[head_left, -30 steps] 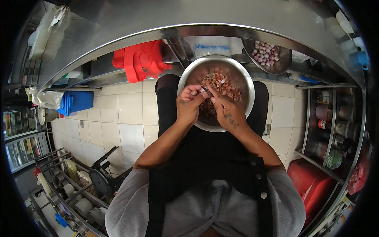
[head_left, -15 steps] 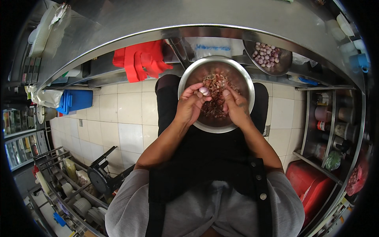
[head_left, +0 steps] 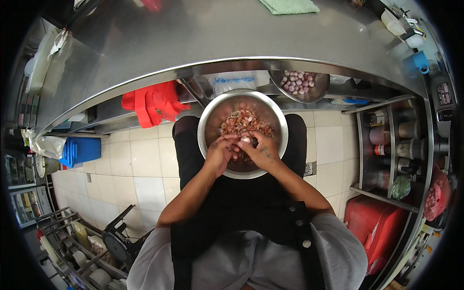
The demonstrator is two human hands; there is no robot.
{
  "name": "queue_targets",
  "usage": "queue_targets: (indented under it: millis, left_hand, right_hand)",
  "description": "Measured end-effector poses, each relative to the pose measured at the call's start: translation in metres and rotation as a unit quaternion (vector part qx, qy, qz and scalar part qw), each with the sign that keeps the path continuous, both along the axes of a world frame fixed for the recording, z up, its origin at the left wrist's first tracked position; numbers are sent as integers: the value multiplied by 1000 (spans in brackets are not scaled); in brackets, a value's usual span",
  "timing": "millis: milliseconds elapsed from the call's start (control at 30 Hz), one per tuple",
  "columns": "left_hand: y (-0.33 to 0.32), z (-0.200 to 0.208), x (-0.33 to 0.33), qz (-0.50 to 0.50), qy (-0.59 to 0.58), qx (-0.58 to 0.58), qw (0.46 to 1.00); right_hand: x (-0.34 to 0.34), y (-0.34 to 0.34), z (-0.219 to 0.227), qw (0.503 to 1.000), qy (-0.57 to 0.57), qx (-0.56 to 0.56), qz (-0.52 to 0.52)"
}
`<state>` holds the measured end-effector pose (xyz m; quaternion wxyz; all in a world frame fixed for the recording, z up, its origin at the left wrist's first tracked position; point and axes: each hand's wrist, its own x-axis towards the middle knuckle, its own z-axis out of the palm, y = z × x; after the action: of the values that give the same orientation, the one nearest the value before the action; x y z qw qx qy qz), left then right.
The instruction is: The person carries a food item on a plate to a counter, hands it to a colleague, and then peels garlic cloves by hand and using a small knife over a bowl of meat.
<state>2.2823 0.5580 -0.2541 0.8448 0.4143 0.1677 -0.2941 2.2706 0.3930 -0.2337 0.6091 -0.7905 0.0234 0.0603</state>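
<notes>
A large steel bowl (head_left: 284, 126) rests between my thighs, with a heap of reddish-brown shallot skins (head_left: 246, 121) in it. Over the near half of the bowl my two hands meet at a small, pale, shiny shallot (head_left: 246, 139). My left hand (head_left: 222, 152) is closed, its fingertips gripping the shallot from the left. Closed on the other side, my right hand (head_left: 262, 151) has its thumb up against the shallot. Something small and dark shows by the right thumb; I cannot tell what it is.
A steel worktable (head_left: 193, 43) spans the far side, bearing a green cloth (head_left: 289, 6). On its lower shelf are red bags (head_left: 153, 104) and a bowl of pale purple shallots (head_left: 298, 83). A blue bin (head_left: 84, 150) stands left; a red crate (head_left: 377, 232) and rack (head_left: 382, 193) stand right.
My hands, apart over the bowl before, have come together at the shallot. The right hand moved left and nearer to me. The whole view has shifted, showing more of the worktable.
</notes>
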Motion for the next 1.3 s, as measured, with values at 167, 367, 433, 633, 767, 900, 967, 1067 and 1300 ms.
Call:
queue_targets:
  millis: [167, 367, 433, 633, 767, 900, 967, 1067, 1300]
  left_hand:
    - [4, -10, 4, 15, -8, 15, 1000]
    - [-1, -4, 4, 0, -21, 50, 999]
    - [1, 0, 3, 13, -31, 46, 998]
    - [5, 12, 9, 77, -79, 37, 993]
    - [12, 19, 12, 95, -98, 27, 990]
    - [11, 19, 11, 119, -110, 26, 986]
    - [6, 26, 10, 125, -114, 39, 985]
    - [4, 32, 7, 122, -133, 52, 982]
    - [4, 30, 4, 104, -183, 63, 976]
  right_hand:
    - [26, -41, 12, 987, 25, -15, -157]
    - [72, -69, 43, 954, -9, 145, -262]
    - [72, -64, 44, 952, -18, 162, -260]
    - [20, -20, 12, 983, 74, 153, -62]
    - [0, -1, 9, 992, 75, 99, 12]
    - [-5, 5, 20, 993, 79, 76, 32]
    - [-6, 5, 26, 994, 92, 10, 55]
    - [-7, 6, 32, 996, 31, -37, 81]
    - [-7, 10, 31, 993, 19, -33, 111]
